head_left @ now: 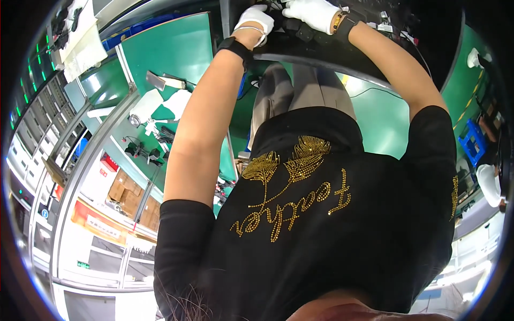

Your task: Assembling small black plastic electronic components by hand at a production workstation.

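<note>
At the top edge of the head view both my hands wear white gloves and work close together over a black work surface (342, 56). The fingers of my left hand (256, 22) are curled toward a small dark part between the hands, whose kind I cannot make out. My right hand (313, 14) reaches in from the right, fingers closed and pointing left at the same spot. Just below it lies a small black block (305, 34). Whatever the fingertips grip is dark against dark and partly hidden by the gloves.
Thin cables and small parts with white tags (384, 27) lie on the black surface right of my right forearm. On the left is a green table (176, 45) with a metal frame (99, 147). A blue stool (472, 142) stands at the far right.
</note>
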`<state>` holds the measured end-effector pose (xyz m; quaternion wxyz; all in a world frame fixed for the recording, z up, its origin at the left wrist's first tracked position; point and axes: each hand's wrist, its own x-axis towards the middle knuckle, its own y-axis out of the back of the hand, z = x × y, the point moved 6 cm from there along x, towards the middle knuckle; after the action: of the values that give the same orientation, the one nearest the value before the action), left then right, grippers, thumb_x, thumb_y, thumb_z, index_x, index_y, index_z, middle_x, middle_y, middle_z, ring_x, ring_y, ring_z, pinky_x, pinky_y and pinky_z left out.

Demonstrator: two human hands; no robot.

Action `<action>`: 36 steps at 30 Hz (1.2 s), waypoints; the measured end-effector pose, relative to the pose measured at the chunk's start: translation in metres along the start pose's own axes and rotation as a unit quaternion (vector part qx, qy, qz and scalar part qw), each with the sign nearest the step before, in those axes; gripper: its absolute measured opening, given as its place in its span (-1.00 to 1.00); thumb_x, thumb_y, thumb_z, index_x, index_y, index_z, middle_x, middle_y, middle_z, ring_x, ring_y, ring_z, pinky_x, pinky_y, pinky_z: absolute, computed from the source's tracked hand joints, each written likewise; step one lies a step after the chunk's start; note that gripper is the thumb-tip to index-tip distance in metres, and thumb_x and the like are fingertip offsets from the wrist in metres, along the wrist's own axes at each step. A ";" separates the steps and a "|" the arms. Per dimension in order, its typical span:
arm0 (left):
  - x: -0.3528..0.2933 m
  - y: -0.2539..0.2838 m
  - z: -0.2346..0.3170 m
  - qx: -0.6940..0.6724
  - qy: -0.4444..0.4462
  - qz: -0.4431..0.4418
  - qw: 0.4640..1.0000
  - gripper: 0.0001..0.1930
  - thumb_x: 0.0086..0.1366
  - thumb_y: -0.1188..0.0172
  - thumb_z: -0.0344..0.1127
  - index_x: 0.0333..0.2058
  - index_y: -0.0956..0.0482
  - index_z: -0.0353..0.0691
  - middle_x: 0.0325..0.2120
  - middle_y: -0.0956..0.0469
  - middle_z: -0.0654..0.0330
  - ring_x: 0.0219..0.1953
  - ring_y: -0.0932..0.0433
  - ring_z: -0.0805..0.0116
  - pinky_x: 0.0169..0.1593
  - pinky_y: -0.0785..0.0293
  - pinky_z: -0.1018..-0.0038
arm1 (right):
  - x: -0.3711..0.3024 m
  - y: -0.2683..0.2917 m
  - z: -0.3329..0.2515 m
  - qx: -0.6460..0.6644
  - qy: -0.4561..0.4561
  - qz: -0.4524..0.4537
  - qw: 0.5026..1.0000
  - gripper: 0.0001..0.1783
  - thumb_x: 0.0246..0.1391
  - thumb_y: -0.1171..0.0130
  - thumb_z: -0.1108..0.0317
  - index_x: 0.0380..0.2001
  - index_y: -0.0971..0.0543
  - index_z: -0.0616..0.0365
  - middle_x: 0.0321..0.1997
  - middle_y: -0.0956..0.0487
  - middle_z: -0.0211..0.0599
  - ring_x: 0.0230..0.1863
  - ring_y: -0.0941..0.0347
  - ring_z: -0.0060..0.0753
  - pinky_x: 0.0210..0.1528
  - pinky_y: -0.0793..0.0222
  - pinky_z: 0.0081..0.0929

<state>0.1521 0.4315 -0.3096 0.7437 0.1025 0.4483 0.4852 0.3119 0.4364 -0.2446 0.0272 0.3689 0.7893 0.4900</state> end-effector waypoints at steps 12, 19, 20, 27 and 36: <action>-0.007 -0.010 0.021 0.234 0.044 -0.108 0.965 -0.62 0.10 -0.04 -0.34 -0.07 -0.59 0.02 -0.08 -0.52 0.00 0.01 -0.47 0.03 0.11 -0.37 0.34 | -0.020 -0.018 -0.007 0.109 -0.091 -0.058 0.988 -0.87 -0.03 0.01 0.36 -0.42 -0.52 0.08 -0.38 -0.51 -0.24 -0.32 -0.48 -0.14 -0.28 -0.43 -0.30; -0.012 -0.007 0.021 0.260 0.056 -0.136 0.954 -0.63 0.09 -0.08 -0.30 -0.09 -0.61 0.06 -0.09 -0.54 0.02 -0.02 -0.50 0.01 0.11 -0.38 0.34 | 0.004 -0.012 -0.010 0.121 -0.108 -0.150 0.975 -0.79 0.03 0.03 0.22 -0.46 -0.56 0.03 -0.45 -0.55 -0.17 -0.41 -0.49 -0.12 -0.36 -0.42 -0.25; -0.011 -0.007 0.024 0.256 0.058 -0.113 0.958 -0.64 0.08 -0.11 -0.27 -0.09 -0.61 0.06 -0.08 -0.54 0.01 -0.02 -0.50 0.00 0.11 -0.38 0.33 | 0.001 -0.012 -0.006 0.071 -0.124 -0.188 0.972 -0.78 0.03 0.02 0.19 -0.45 -0.57 0.02 -0.46 -0.56 -0.17 -0.42 -0.49 -0.11 -0.37 -0.42 -0.23; -0.020 -0.006 0.033 0.266 0.021 -0.147 0.952 -0.60 0.09 -0.10 -0.15 -0.07 -0.58 -0.05 -0.04 -0.51 0.02 0.06 -0.41 -0.07 0.11 -0.36 0.25 | 0.028 -0.022 0.001 -0.036 -0.212 -0.174 0.961 -0.77 0.00 0.03 0.21 -0.46 -0.57 0.05 -0.46 -0.57 -0.13 -0.40 -0.52 -0.09 -0.37 -0.43 -0.19; -0.026 -0.029 0.028 0.322 -0.023 -0.193 0.927 -0.62 0.18 -0.02 -0.05 -0.19 -0.63 -0.15 -0.19 -0.58 -0.01 -0.09 -0.53 0.02 0.01 -0.44 0.23 | 0.066 -0.130 0.029 -0.146 -0.096 -0.148 0.973 -0.63 -0.01 0.05 0.23 -0.80 -0.57 0.02 -0.61 -0.56 -0.19 -0.42 -0.52 -0.27 0.21 -0.16 -0.38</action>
<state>0.1884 0.4032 -0.2959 0.7601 0.2593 0.5740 0.1597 0.2032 0.4664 -0.3421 0.2291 0.2853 0.7485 0.5531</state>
